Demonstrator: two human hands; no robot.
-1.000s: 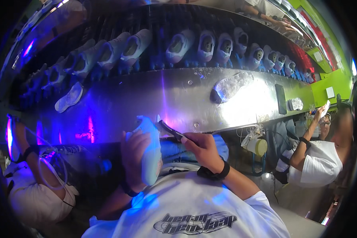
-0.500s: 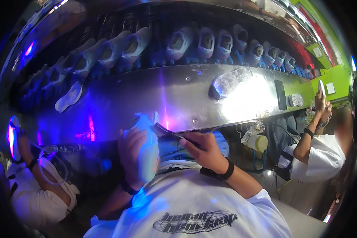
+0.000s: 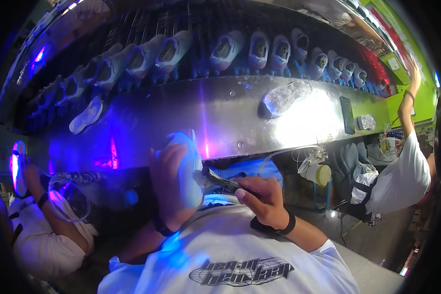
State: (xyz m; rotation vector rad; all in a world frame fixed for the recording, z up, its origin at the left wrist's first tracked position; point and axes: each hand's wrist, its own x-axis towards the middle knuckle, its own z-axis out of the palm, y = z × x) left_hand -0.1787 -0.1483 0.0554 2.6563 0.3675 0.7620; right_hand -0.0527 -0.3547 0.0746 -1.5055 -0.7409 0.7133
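Sneaker [image 3: 192, 161] sits clasped in the left hand [image 3: 169, 181], near the metal bench [image 3: 152, 112]; its edge faces right, apparently to meet the dark brush [image 3: 220, 182] that the right hand [image 3: 263, 198] pinches, tip seemingly against that edge.

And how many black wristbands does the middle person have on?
2: one black wristband by the left hand, which holds a pale shoe; another black wristband by the right hand, which holds a dark brush-like tool. Others could be hidden.
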